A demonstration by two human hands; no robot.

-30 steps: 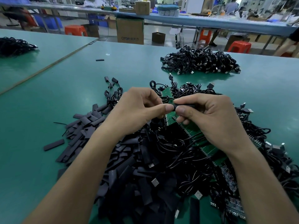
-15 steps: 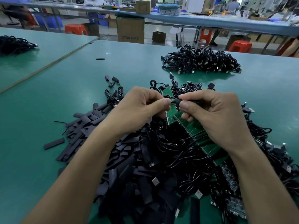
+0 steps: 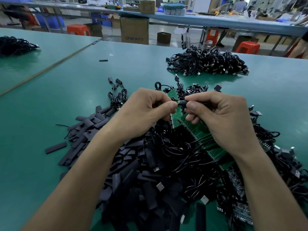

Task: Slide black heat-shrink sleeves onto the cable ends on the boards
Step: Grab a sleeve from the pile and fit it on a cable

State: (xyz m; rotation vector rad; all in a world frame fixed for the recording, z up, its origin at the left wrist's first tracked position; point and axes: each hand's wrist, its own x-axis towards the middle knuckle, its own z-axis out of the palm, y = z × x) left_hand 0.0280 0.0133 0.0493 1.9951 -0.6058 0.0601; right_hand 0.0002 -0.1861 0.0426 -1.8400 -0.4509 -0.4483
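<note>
- Close over the green tabletop [image 3: 50,105], two bare hands meet above a tangle of black cables [image 3: 183,155] and green circuit boards [image 3: 196,129], about midway between the near and far edges.
- Curled fingers on the right hand [image 3: 221,119] close round a black heat-shrink sleeve [image 3: 182,102], with thumb and forefinger clamped on it just above the boards.
- Thumb against forefinger, the left hand [image 3: 145,114] pinches a thin black cable end [image 3: 175,102] at the mouth of that sleeve; its other fingers are curled under. How far the sleeve sits on the cable cannot be made out.
- Loose sleeves [image 3: 126,164] lie heaped toward the near edge, under and left of the left forearm, overlapping the cables.
- One sleeve [image 3: 56,147] lies apart on the pile's left side.
- USB plugs [image 3: 160,186] show among the cables near the near edge.
- Toward the far edge, right of centre, rests a second bundle of black cables [image 3: 206,62].
- Another short black piece [image 3: 103,60] lies alone near the far left corner.
- Beyond the tabletop stand a cardboard box [image 3: 134,30] and orange stools [image 3: 78,30].
</note>
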